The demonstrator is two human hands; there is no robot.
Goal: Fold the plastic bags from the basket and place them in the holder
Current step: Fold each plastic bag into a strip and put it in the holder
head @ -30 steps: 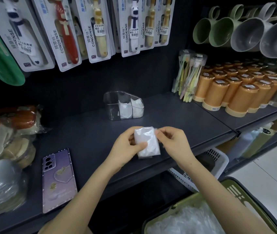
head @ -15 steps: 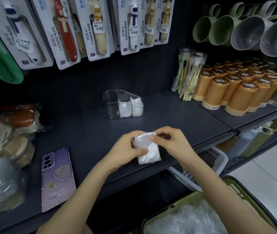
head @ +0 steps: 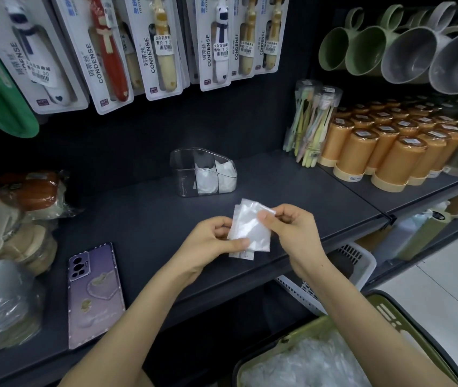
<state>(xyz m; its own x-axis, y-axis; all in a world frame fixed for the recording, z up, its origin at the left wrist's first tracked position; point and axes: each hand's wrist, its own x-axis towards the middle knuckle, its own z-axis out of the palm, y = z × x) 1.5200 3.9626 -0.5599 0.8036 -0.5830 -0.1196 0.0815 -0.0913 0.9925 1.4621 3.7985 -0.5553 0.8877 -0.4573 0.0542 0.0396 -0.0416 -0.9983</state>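
— Left hand [head: 216, 241]: what is it gripping?

— Its thumb is pinching the near edge of a folded plastic bag [head: 250, 230], a thin, glossy, milky rectangle with loose layers fanning at the corners. The right hand [head: 292, 233] is pinching the bag's far right corner between thumb and forefinger.

— And around them, biggest first?

— A matte dark shelf [head: 144, 219] is running under both hands. An olive-green basket [head: 398, 317] is sitting at near right, holding a crinkly heap of clear bags [head: 306, 367]. A smooth lilac phone [head: 93, 294] is lying flat at near left. The holder [head: 202, 174], clear hard plastic with rounded walls, is standing farther back, apart from the hands, with folded white bags resting toward its right end.
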